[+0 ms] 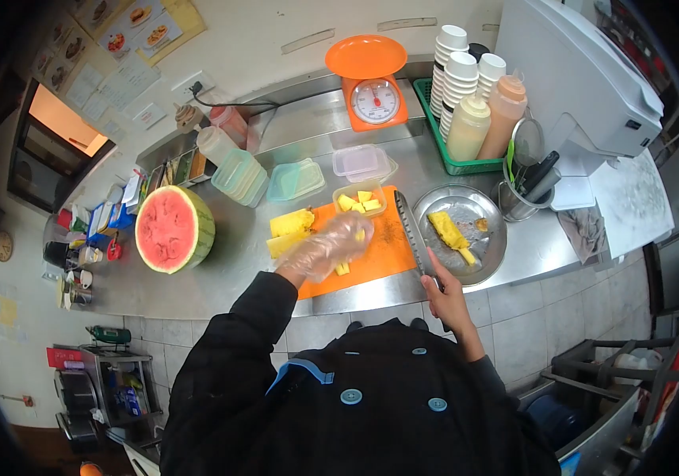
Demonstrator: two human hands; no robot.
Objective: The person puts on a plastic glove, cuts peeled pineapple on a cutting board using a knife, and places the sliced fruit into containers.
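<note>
Portioning seems in hand: pineapple cubes point(370, 205) sit in the tub point(359, 186), the fingers of the right hand point(445, 300) grasp the knife point(409, 230), the gloved left hand's point(333, 246) grasp I cannot tell, and next calls for keeping the blade clear.

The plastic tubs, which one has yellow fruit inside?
The small clear tub at the far edge of the orange cutting board, just beyond the gloved left hand. Yellow chunks show inside it; the stacked greenish tubs show none.
</note>
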